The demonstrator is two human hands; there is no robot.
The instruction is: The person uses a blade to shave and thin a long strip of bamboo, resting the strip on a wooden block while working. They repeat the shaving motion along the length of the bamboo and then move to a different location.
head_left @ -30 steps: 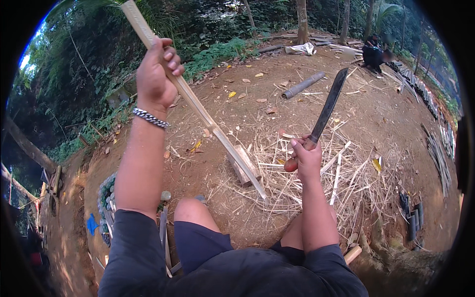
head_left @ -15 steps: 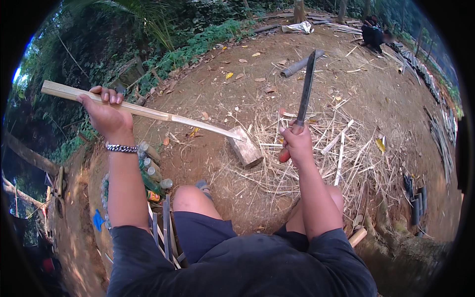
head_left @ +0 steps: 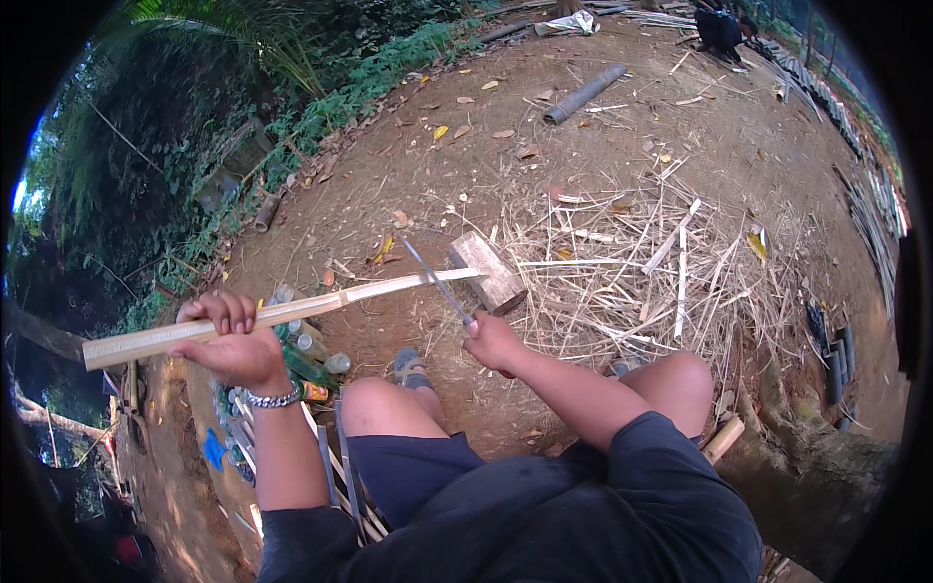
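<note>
My left hand is wrapped round a long pale split bamboo strip, which slants across in front of me. Its thin far end lies over a short wooden block on the ground. In my right hand I grip a machete by its handle, which the fingers mostly cover. The narrow blade is seen nearly edge-on, points up and left, and crosses the strip just short of the block. Whether the blade touches the bamboo, I cannot tell.
Bamboo shavings litter the ground right of the block. Several bottles stand beside my left knee. Beyond the block lies a grey tube. A person in dark clothes crouches at the far right. Dark grey tubes lie right of my leg.
My right hand has swung the machete down and left, from raised upright to across the strip. My left hand, still holding the bamboo, has dropped lower. The view has shifted slightly.
</note>
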